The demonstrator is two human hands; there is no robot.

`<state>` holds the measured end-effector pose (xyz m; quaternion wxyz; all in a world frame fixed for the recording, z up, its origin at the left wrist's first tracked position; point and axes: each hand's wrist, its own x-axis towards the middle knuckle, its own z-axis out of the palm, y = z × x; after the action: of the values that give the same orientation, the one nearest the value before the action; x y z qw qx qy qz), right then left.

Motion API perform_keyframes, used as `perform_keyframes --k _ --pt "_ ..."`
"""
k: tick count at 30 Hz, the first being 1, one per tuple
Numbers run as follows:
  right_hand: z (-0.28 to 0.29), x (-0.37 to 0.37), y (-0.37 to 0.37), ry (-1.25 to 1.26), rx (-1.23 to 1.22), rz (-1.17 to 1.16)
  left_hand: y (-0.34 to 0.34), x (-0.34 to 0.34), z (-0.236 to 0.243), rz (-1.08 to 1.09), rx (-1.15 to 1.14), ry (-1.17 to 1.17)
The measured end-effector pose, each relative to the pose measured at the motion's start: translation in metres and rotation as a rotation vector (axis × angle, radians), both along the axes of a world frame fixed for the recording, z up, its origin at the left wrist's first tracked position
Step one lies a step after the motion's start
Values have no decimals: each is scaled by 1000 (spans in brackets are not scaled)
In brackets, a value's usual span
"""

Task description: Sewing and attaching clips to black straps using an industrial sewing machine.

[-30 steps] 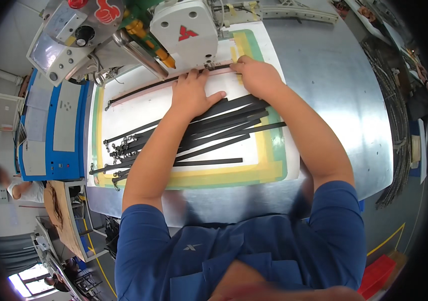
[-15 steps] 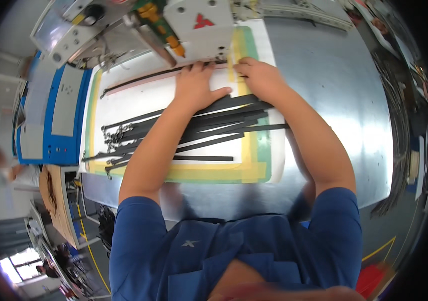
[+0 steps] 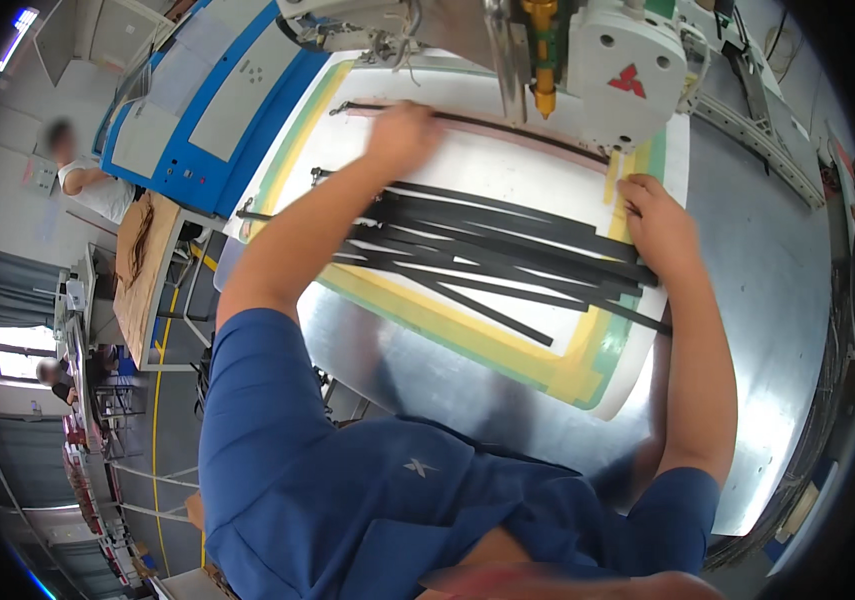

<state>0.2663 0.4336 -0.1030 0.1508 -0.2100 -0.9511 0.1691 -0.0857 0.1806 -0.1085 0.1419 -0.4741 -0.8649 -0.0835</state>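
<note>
**Both hands flat on strap layout under sewing head**

Left hand (image 3: 402,135) was stretched far forward, resting on the long dark strap (image 3: 507,125) that ran along the far edge of the white template board (image 3: 507,175). Hand was motion-blurred, so I couldn't tell whether its grip was spread or pinching the strap; it looked pressed down on top.

Right hand (image 3: 659,225) sat at the right end of the bundle of black straps (image 3: 507,245), fingers laid loosely together over the strap ends, palm down. No clear pinch; it read as pressing, not holding.

The black straps lay fanned across the middle of the board, roughly parallel, ends bunched under the right hand and spreading toward the left. One loose strap (image 3: 492,312) angled off on its own at the near side, crossing onto the yellow-green border (image 3: 557,370) of the board.

The board sat tilted on the shiny metal table (image 3: 767,300). The white sewing machine head (image 3: 627,70) hung over the far edge of the board, just beyond the right hand, with an orange-yellow fitting (image 3: 542,60) beside it.

Left of the table: a blue and white machine cabinet (image 3: 197,110). Another person (image 3: 82,175) sat beyond it, well apart from the work.
</note>
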Motion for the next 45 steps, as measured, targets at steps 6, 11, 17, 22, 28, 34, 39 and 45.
perform_keyframes --k 6,11,17,22,28,34,39,45 --pt "0 3 3 34 -31 10 -52 -143 -1 408 -26 -154" --pt "-8 2 7 43 -32 44 -44 -164 -1 506 -130 -236" --pt "-1 4 7 -18 -40 62 -33 -125 16 360 -105 -77" --pt "-3 6 8 5 -18 89 -30 -43 39 319 -186 49" --pt "-4 10 5 -11 10 74 -75 33 52 123 156 293" --pt "4 12 -7 -100 93 -7 -174 66 38 108 270 332" --pt "32 16 -31 -152 84 -55 -221 85 5 187 329 349" --pt "29 1 -41 -91 141 -34 -235 69 6 211 579 398"
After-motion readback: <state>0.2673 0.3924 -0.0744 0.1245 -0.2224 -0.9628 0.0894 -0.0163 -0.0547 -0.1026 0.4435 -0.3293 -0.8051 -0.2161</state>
